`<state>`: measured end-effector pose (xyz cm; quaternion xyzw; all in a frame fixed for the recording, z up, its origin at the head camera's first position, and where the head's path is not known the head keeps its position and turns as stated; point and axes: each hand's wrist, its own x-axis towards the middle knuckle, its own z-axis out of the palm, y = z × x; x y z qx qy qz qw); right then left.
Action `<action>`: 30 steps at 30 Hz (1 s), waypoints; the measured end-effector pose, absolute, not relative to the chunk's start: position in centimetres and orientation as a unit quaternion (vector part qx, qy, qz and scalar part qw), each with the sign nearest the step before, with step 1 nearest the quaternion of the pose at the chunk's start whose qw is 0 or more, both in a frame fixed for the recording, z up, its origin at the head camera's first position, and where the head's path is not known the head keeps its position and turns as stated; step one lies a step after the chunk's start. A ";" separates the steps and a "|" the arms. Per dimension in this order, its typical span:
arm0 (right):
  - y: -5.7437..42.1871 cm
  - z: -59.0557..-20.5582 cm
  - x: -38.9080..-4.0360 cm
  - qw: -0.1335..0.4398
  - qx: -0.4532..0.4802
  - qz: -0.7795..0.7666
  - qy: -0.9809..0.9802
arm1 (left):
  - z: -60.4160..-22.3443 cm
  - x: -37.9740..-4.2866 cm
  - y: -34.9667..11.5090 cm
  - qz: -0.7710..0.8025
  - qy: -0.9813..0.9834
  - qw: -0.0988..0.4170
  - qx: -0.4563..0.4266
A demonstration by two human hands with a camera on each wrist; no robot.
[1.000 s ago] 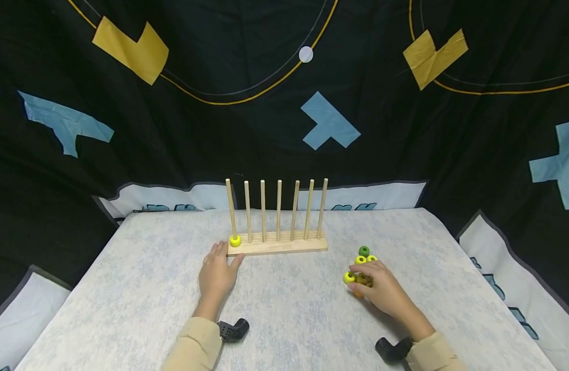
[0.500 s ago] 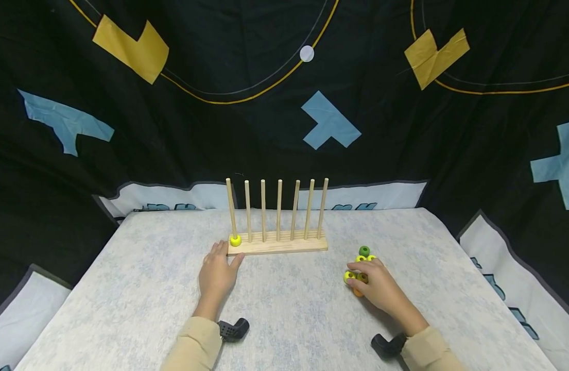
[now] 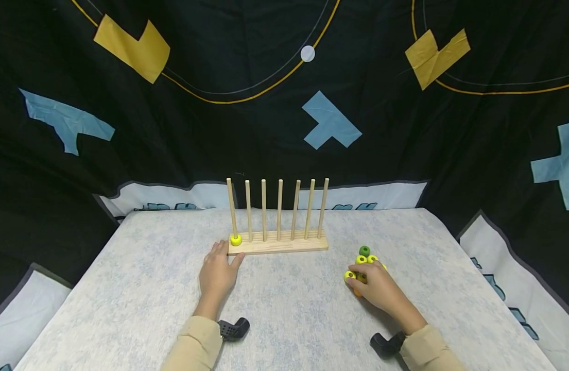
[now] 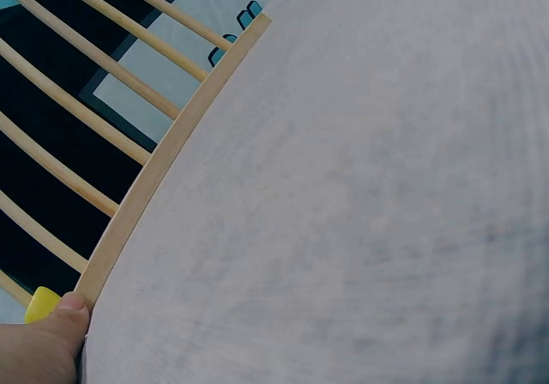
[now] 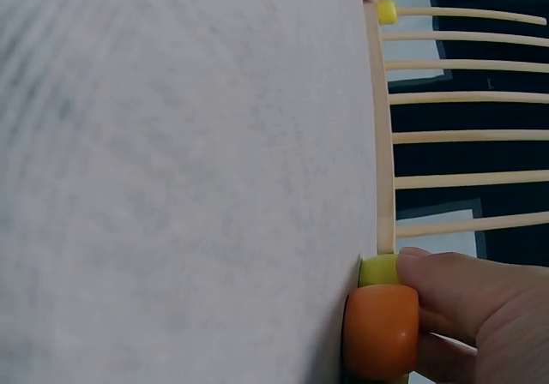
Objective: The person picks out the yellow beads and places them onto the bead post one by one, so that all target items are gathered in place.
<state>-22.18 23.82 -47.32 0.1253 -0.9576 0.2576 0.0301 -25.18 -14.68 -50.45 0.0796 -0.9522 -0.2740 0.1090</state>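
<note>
A wooden peg stand (image 3: 284,245) with a row of upright dowels stands on the table, one yellow bead (image 3: 236,240) on its leftmost dowel. My left hand (image 3: 218,275) grips the stand's left end, its thumb (image 4: 72,309) against the front edge of the base. To the right of the stand, my right hand (image 3: 379,286) pinches a yellow bead (image 3: 349,276) between thumb and index finger, low over a cluster of beads. An orange bead (image 5: 381,333) sits close under that hand, which partly hides the cluster.
Behind the right fingers lie a green bead (image 3: 364,251) and more yellow beads (image 3: 361,259). A black curtain (image 3: 247,139) with taped shapes hangs behind the pale table (image 3: 126,288). Black wrist mounts (image 3: 235,329) stick out from both sleeves.
The right hand has shifted slightly left, its thumb and index finger closing in on the yellow bead. The left hand and the peg stand have stayed put.
</note>
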 end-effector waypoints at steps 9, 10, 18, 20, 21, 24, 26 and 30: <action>23.6 -47.3 -22.2 0.049 0.138 0.246 -0.958 | -50.5 -25.1 -14.8 -0.273 -0.952 0.112 0.080; 23.6 -47.4 -22.1 0.052 0.139 0.245 -0.958 | -50.4 -25.1 -14.8 -0.273 -0.952 0.112 0.079; 23.3 -47.1 -22.2 0.069 0.146 0.253 -0.954 | -50.3 -25.0 -15.0 -0.274 -0.952 0.112 0.084; 23.1 -46.9 -22.2 0.065 0.149 0.259 -0.952 | -50.2 -24.8 -15.1 -0.273 -0.951 0.114 0.086; 22.9 -46.7 -22.3 0.062 0.151 0.263 -0.951 | -50.2 -24.8 -15.1 -0.274 -0.951 0.115 0.087; 22.6 -46.4 -22.3 0.054 0.153 0.276 -0.947 | -50.1 -24.7 -15.1 -0.273 -0.951 0.117 0.091; 22.4 -46.3 -22.3 0.056 0.155 0.280 -0.946 | -50.1 -24.7 -15.0 -0.273 -0.951 0.116 0.091; 22.5 -46.2 -22.1 0.057 0.155 0.292 -0.942 | -49.8 -24.7 -14.6 -0.271 -0.952 0.112 0.088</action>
